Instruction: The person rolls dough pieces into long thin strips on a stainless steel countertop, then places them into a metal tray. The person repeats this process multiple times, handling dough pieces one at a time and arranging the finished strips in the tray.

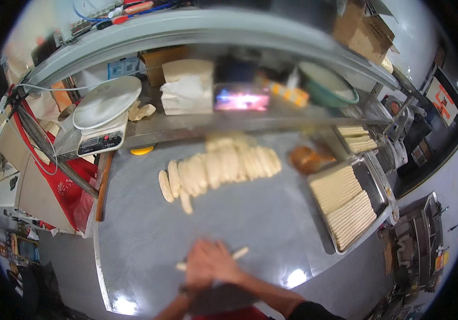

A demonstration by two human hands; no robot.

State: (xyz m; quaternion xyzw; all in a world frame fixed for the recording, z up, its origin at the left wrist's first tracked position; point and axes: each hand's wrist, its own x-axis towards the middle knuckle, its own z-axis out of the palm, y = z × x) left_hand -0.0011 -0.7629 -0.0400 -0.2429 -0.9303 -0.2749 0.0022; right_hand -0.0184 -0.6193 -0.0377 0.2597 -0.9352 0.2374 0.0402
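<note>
Near the front edge of the grey worktop [213, 216], my left hand [198, 262] and my right hand [224, 262] lie close together, palms down, over a thin dough strip [241, 253]. The strip's two ends stick out on either side, while its middle is hidden under the hands. Motion blur hides the fingers, and I cannot tell whether they curl around the dough. Farther back, a row of short, thick dough pieces [221, 170] lies side by side. One piece [186, 203] juts out of the row towards me.
To the right, a metal tray [381, 200] holds rows of thin dough strips [342, 206]; a second tray with strips [356, 138] stands behind it. A kitchen scale [101, 142], a lit screen [242, 98] and a green bowl [326, 90] occupy the back shelf. A wooden rod [103, 188] lies along the left edge.
</note>
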